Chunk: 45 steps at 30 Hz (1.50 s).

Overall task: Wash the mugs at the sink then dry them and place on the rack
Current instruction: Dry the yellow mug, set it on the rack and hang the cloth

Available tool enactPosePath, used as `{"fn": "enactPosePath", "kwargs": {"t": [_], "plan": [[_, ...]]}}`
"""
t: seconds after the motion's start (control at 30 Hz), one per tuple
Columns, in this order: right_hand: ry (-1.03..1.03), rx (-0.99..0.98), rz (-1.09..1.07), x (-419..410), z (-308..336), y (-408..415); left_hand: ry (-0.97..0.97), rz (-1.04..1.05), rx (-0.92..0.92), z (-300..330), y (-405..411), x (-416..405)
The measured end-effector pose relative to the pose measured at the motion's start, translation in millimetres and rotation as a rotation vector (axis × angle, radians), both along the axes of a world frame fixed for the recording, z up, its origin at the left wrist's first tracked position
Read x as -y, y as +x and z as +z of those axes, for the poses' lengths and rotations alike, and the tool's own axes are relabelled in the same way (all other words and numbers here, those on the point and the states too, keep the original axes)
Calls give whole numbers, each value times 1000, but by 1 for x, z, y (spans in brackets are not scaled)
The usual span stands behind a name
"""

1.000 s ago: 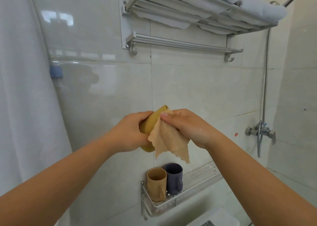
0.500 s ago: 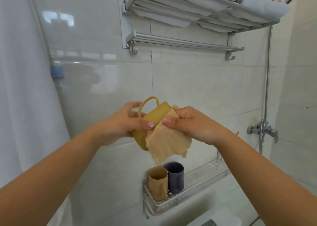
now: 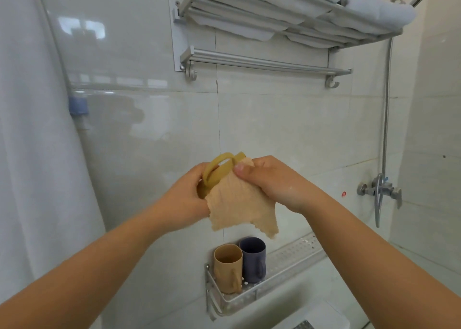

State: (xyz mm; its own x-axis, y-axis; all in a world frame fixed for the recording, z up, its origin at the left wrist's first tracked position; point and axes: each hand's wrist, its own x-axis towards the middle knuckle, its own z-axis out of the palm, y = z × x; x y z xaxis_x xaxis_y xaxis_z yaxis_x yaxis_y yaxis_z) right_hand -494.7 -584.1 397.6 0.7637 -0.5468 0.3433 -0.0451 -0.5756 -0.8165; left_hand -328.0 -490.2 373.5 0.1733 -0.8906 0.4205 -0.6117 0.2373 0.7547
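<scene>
The mug (image 3: 219, 172) has been turned, handle now nearer the camera; it is gripped by the left hand (image 3: 185, 199), cloth (image 3: 239, 203) pinched by the right hand (image 3: 272, 181). Two mugs stand on the rack (image 3: 294, 256) below, on a tiled wall.

I'm seeing a matt yellow mug (image 3: 219, 172) under a rough, waffle-textured beige cloth (image 3: 239, 203); below me a perforated brushed-metal rack (image 3: 294, 258), glossy tiles (image 3: 287, 129) behind, fluffy white towels (image 3: 374, 6) overhead.

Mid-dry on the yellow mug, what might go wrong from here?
The left hand grips the yellow mug in mid-air while the right hand rubs it with the cloth; it might slip and fall. On the rack, it could knock the tan mug.
</scene>
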Motion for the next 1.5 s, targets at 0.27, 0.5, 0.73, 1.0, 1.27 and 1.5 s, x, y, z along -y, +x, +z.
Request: {"fn": "enactPosePath", "kwargs": {"t": [0.27,0.5,0.73,1.0,1.27,1.5], "plan": [[-245,-184,167,-11,11,-8,503,-421,-124,28,34,0],[-132,-230,310,-10,10,-15,314,-293,15,22,26,4],[285,-58,228,-7,3,-9,56,23,286,16,3,3],[869,339,62,-22,5,11,-161,278,628,-8,-8,7],[405,41,84,-23,-7,18,-138,202,594,-3,4,4],[-357,-480,43,-21,5,11,-93,111,501,7,13,-3]]}}
